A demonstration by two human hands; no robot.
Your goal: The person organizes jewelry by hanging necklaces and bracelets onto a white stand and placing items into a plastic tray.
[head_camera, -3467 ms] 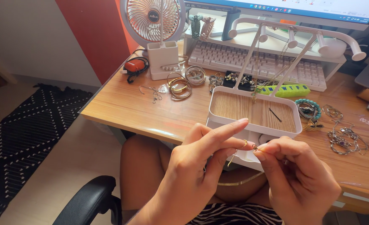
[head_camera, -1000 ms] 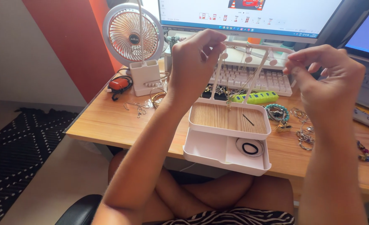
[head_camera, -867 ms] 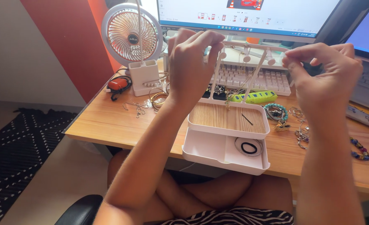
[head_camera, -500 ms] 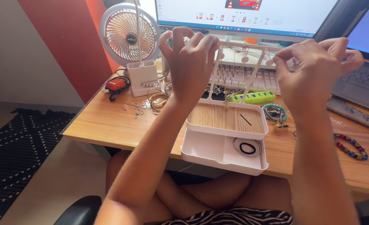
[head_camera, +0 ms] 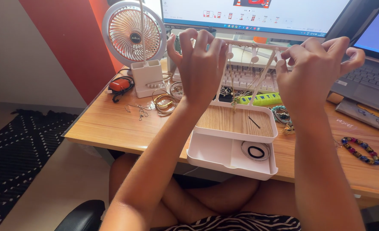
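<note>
Left hand (head_camera: 200,64): raised in front of the white jewellery stand (head_camera: 234,124), back to the camera, fingers spread and curled over the left end of the top bar (head_camera: 251,45); whether the fingertips pinch anything cannot be told.
Right hand (head_camera: 313,68): raised at the right end of the same bar, thumb and forefinger drawn together beside a peg; too small to tell whether a chain is clamped between them.
Thin chains (head_camera: 234,92): hanging from the bar between the two hands, down over the wood-lined upper tray.
Stand: at the near edge of the worktop (head_camera: 112,124); a dark hairpin (head_camera: 254,122) lies in the upper tray, and a black hair tie (head_camera: 255,151) lies in the pulled-out lower drawer.
In the way: both hands hide the bar's ends and part of the white keyboard (head_camera: 245,77).
Left of stand: white desk fan (head_camera: 133,32) on a square base, gold bangles (head_camera: 164,102) and a loose chain just beside it, an orange-and-black item (head_camera: 121,86) near the edge.
Right of stand: turquoise bead bracelet (head_camera: 281,112), multicoloured bead bracelet (head_camera: 360,150), laptop (head_camera: 369,81).
Labelled item: lime-green pill box (head_camera: 260,99), long and low with dark lettering, behind the stand.
Behind: monitor (head_camera: 258,15), lit.
</note>
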